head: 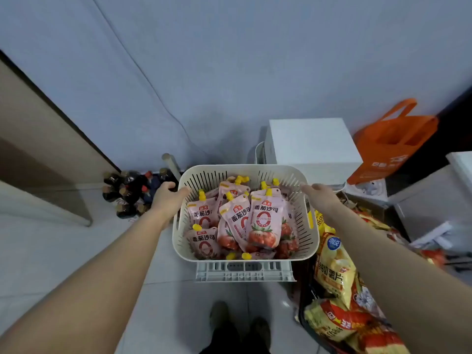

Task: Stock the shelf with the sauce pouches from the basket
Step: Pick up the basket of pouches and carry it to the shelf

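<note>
Inside gripped basket [182,236], pink sauce pouches [263,221]

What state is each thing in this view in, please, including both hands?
Basket, full of pouches, held at both side rims over a grey crate.
Sauce pouches, yellow caps on, piled loosely, some upright.
Left hand, gripping the basket's left rim.
Right hand, gripping the right rim.
Orange tote bag, standing open.
Dark sauce bottles, capped, standing together on the floor.
Crisp bags, lying heaped at the right.
</note>
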`<state>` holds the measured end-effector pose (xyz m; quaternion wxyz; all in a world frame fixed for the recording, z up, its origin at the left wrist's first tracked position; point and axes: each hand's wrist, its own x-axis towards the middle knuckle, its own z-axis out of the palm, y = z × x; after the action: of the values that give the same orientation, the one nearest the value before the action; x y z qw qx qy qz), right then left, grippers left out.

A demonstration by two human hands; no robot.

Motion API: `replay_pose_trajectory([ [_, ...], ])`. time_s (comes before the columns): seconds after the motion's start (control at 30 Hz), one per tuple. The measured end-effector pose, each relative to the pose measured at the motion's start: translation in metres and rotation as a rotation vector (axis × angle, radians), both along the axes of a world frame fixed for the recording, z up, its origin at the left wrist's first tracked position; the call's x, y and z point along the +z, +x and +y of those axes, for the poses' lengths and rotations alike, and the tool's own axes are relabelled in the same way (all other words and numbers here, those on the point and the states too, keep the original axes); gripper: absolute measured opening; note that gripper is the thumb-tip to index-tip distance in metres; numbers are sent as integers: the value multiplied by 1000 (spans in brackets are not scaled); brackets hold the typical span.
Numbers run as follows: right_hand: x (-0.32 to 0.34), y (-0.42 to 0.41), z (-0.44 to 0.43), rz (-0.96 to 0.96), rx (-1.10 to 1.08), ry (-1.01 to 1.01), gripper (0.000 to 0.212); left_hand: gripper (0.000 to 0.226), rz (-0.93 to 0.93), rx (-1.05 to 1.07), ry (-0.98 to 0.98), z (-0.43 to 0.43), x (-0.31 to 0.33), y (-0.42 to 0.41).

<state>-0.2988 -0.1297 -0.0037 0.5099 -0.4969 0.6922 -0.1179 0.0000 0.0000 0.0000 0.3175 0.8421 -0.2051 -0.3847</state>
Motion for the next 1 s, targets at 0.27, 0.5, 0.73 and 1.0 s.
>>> replay_pose_trajectory([
  [0.27, -32, -10, -6, 17, -168, 87, 46, 36, 244, 247, 71, -11, -39, 13],
  [0.5, -55, -4, -12, -178, -312, 162, 42, 46, 394, 359, 91, -20, -60, 13],
  [0.73, -61, -6, -16, -192, -337, 168, 42, 37, 399, 370, 115, -23, -68, 19],
  [1.0, -55, -10, -2, -187, -371, 160, 39, 39, 469, 396, 192, -4, -66, 21],
])
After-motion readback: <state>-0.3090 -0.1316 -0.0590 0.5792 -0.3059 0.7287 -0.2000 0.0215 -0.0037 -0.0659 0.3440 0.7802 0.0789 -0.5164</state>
